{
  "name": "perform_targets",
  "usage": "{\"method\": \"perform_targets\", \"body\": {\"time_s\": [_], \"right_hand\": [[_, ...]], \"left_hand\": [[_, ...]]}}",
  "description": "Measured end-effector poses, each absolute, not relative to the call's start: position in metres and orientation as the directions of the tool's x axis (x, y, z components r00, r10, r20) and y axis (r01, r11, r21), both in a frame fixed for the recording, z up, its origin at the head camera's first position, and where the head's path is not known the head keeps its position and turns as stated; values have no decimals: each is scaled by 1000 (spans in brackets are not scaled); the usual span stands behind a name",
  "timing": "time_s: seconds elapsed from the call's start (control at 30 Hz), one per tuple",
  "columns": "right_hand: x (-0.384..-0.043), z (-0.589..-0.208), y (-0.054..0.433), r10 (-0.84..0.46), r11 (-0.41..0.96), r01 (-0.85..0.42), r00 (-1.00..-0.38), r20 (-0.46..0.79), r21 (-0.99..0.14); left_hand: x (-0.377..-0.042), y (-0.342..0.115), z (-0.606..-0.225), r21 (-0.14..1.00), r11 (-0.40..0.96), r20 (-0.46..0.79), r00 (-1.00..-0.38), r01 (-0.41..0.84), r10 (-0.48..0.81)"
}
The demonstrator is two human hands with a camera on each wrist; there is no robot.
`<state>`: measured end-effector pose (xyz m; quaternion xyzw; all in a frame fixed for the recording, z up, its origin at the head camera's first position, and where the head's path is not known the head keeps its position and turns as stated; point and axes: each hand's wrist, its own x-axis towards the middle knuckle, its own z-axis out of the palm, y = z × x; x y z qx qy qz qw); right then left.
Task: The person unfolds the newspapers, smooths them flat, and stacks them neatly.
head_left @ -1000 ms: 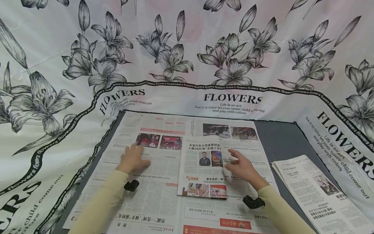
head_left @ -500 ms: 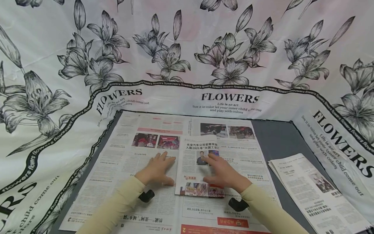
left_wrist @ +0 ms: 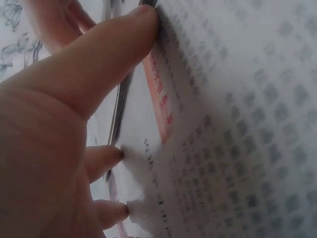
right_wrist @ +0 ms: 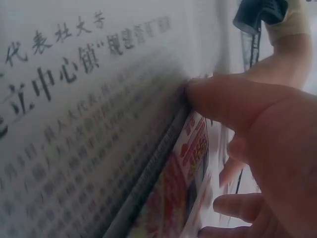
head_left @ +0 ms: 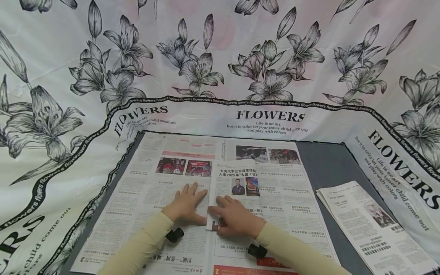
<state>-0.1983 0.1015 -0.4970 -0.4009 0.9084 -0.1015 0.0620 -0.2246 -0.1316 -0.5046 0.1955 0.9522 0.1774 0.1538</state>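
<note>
A small folded newspaper (head_left: pixel 238 172) lies over the middle of a wide spread newspaper (head_left: pixel 130 214) in the head view. Flat on its lower left part is my right hand (head_left: pixel 238 218), thumb by the near edge and fingertips at the left edge, hiding the pictures there. My left hand (head_left: pixel 185 205) rests just left of it, fingers spread over the large sheet. In the left wrist view the thumb (left_wrist: pixel 133 29) reaches the folded newspaper's edge. The right wrist view has the thumb tip (right_wrist: pixel 198 91) against the near fold, beside a coloured picture (right_wrist: pixel 178 183).
Another stack of folded newspapers (head_left: pixel 371 225) lies at the right on the dark grey tabletop (head_left: pixel 319 160). Behind and around the table hangs a white flower-printed cloth (head_left: pixel 206 114). Black camera bands (head_left: pixel 174 235) sit on both wrists.
My left hand has moved right, to the folded newspaper's left side. My right hand has swept left across it, from its right side to its lower left corner. The newspapers stay in place.
</note>
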Motion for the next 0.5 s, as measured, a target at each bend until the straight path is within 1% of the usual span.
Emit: {"method": "perform_targets", "body": {"time_s": [0.3,0.43,0.5], "right_hand": [[-198,-500,97,-739,665,-707,-669,-77,-239],[-199,-499,96,-748,653,-714,-660,-69,-253],[-199,-498,96,-759,636,-720,-648,-59,-277]], "left_hand": [[-225,-130,-508,384,868,-228,-879,314,419],[-224,-130,-508,390,867,-231,-879,310,418],[-224,-130,-509,387,869,-230,-880,310,416]]}}
